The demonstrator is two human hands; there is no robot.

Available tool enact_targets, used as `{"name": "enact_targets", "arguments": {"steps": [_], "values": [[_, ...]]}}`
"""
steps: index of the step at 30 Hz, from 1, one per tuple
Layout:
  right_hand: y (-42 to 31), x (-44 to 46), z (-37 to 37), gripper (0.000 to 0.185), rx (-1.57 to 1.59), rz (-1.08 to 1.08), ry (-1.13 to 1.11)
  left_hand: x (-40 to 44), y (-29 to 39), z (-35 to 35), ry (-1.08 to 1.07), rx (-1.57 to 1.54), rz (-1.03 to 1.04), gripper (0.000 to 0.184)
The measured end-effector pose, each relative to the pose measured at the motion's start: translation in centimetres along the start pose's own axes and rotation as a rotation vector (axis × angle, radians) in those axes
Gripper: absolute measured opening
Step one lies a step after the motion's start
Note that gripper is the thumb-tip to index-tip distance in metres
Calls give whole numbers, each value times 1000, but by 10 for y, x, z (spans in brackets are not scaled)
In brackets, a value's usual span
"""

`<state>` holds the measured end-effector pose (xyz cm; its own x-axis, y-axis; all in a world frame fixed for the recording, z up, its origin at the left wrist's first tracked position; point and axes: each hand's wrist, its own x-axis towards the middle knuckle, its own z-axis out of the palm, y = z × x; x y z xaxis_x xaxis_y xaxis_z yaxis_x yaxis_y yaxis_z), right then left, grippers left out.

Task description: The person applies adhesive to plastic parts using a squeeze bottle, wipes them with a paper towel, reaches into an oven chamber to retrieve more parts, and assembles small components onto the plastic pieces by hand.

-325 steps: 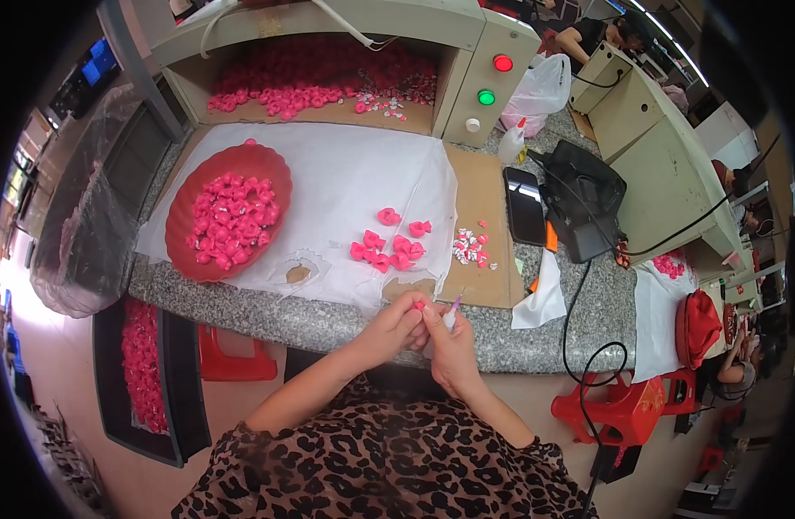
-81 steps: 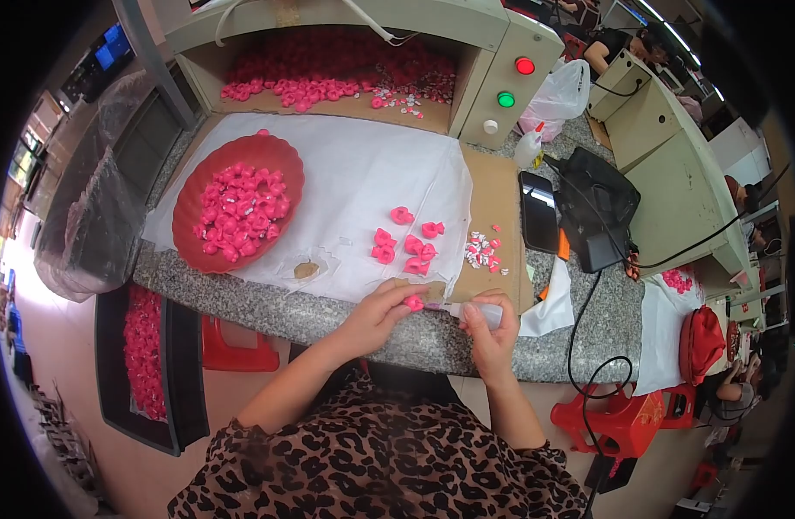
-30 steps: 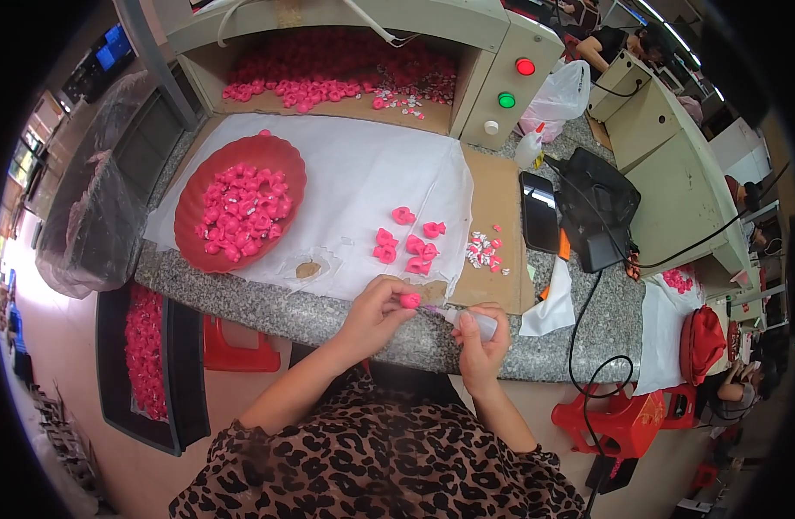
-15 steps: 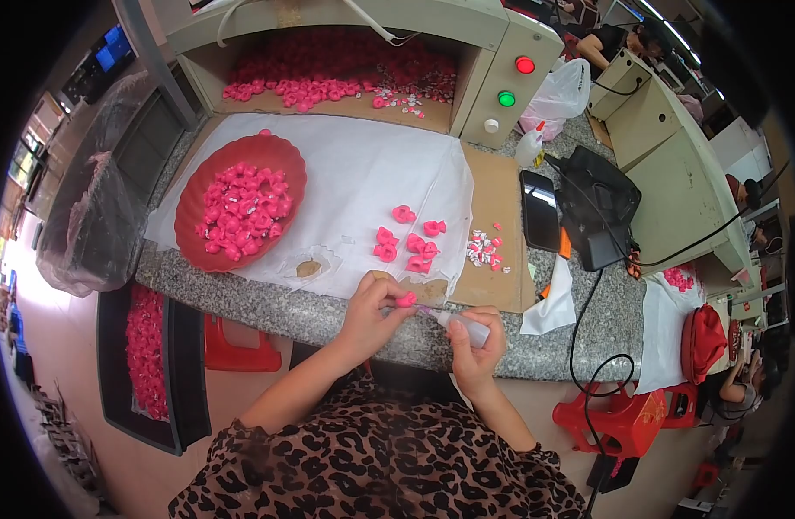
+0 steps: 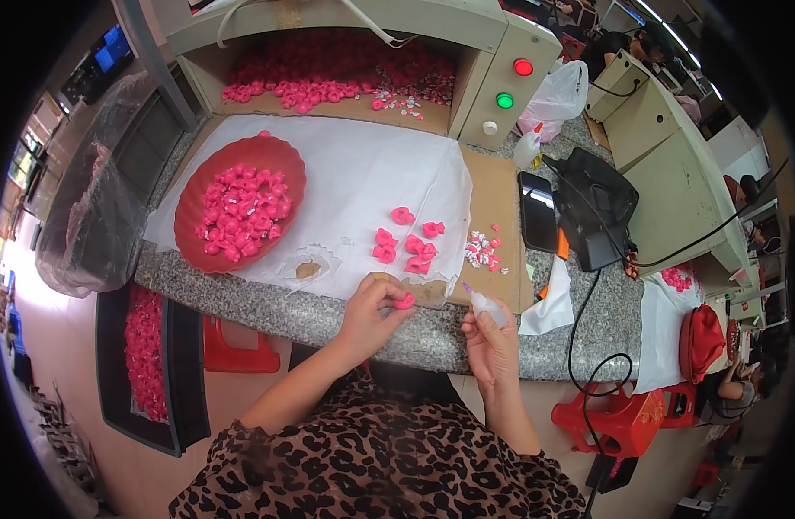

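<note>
Near the front edge of the counter, my left hand (image 5: 371, 313) pinches a small pink moulded piece (image 5: 404, 301) between thumb and fingers. My right hand (image 5: 493, 346) is wrapped round a small translucent squeeze bottle (image 5: 491, 310) with a thin purple tip, which points up and left, apart from the piece. Several similar pink pieces (image 5: 419, 246) lie on the white paper just beyond my hands. Small white and pink bits (image 5: 482, 251) are scattered on the cardboard to the right. A red scalloped dish (image 5: 190, 227) at the left holds a heap of pink pieces.
A metal box (image 5: 523, 108) with lit red and green buttons stands at the back, with pink pieces inside its opening. A phone (image 5: 538, 212), a black bag (image 5: 598, 208) and a cable are at right. Below left is a dark crate (image 5: 198, 415); red stools (image 5: 609, 419) stand lower right.
My right hand has drawn the squeeze bottle away to the right and tilted its tip upward, off the pink piece. My left hand stays almost in place, still pinching the piece.
</note>
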<state>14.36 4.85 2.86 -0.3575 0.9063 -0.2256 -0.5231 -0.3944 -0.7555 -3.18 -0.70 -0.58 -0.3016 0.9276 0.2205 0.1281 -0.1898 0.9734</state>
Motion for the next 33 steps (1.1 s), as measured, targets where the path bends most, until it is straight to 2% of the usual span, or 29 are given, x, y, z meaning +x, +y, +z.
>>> {"name": "enact_targets", "arguments": {"steps": [4,7,9,10,12,16,18,20,22,28,30,32,33], "values": [[6,-6,-5,22,-65,-64,-67,-2,-1,-1,-11,79,36,24],[12,-11,-4,22,-200,-130,-45,-3,-4,-2,-4,75,42,24],[15,-13,-3,22,-398,-178,15,-2,-2,-2,3,84,49,24],[15,-13,-2,22,-398,-178,14,-2,-1,-2,8,92,55,24],[13,-11,0,22,-156,-69,-70,-2,-1,-2,8,50,37,24],[2,-6,-3,25,-11,33,-46,-1,0,0,7,-120,-41,24],[-3,-3,-11,24,-261,-37,-136,-1,1,0,-23,-226,-98,24],[-17,0,-14,24,-306,-44,-127,2,8,1,-47,-326,-163,25],[-32,8,-21,24,-349,-43,-127,6,22,0,-72,-527,-341,22],[-65,58,-53,24,-597,-129,1,7,18,9,-214,-599,-405,18],[-72,72,-52,19,-1193,-271,44,6,17,10,-249,-621,-437,16],[-69,85,-58,21,-1222,-290,67,8,17,10,-284,-638,-467,15],[-68,89,-59,22,-1306,-290,3,8,18,10,-271,-672,-539,15]]}}
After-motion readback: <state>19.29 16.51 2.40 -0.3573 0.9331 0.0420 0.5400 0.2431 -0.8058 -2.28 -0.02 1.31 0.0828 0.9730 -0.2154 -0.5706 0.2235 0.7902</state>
